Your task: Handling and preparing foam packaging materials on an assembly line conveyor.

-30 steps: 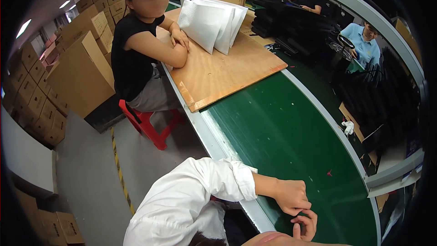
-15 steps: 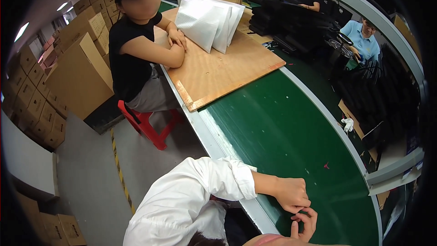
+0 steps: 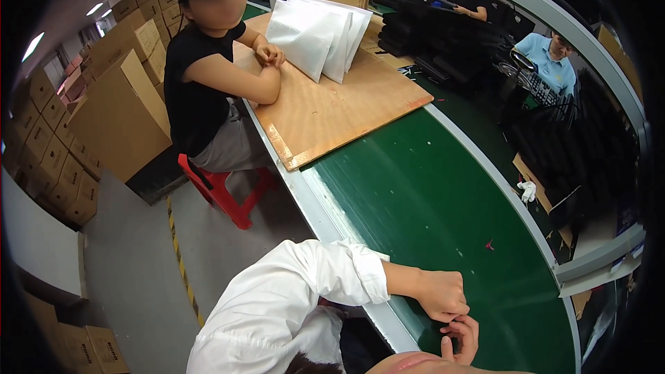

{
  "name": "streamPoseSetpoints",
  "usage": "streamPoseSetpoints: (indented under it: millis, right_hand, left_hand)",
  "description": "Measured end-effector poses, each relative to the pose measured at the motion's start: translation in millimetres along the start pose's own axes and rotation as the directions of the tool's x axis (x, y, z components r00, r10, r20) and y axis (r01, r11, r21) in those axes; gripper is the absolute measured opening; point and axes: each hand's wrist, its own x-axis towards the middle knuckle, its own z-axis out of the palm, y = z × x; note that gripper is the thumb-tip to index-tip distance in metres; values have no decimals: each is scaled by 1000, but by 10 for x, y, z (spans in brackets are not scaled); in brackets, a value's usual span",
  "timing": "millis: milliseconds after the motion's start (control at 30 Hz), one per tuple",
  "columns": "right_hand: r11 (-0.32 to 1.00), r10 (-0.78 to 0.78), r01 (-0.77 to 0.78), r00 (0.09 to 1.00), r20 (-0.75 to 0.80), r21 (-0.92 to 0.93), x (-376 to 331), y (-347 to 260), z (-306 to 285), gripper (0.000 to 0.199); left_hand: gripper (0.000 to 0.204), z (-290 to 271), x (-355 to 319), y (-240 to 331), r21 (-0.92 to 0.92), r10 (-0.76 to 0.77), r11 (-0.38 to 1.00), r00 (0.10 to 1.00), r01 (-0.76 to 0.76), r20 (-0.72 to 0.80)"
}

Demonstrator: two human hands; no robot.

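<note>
My left hand (image 3: 441, 296), at the end of a rolled white sleeve (image 3: 291, 280), is closed in a fist over the near part of the green belt (image 3: 409, 187). No object shows in it. Just below it is my right hand (image 3: 464, 338), its fingers loosely bent and the thumb apart, with nothing between them. Its fingertips meet the underside of the left fist. A small red scrap (image 3: 490, 244) lies on the belt beyond my hands.
A wooden board (image 3: 353, 121) spans the belt ahead, bearing white padded bags (image 3: 305, 34). A person in black (image 3: 201, 76) sits beside it on a red stool (image 3: 232, 201). Black items (image 3: 554, 145) are piled right of the metal rail (image 3: 509, 180); cartons (image 3: 48, 138) stand left.
My hands stay almost in place. The red scrap and pale specks have slid slightly away along the belt. The person beside the board has lifted their hands, and a co-worker in blue tilts up a keyboard.
</note>
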Motion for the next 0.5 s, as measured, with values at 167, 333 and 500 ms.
streamPoseSetpoints:
  millis: [167, 333, 500]
  right_hand:
    - [993, -79, 70, 993, -92, -96, -24, 9, -55, 28]
    - [986, -64, 47, 992, -109, -157, -1, -179, 25, 26]
    - [973, -48, 17, 990, -130, -231, 58, -357, 106, 23]
  left_hand:
    - [6, -21, 46, 38, -9, -42, 999, 999, 42, -22]
    - [8, -7, 17, 13, -34, -26, 999, 1000, 26, 9]
    - [8, 5, 18, 16, -40, -26, 999, 1000, 26, 10]
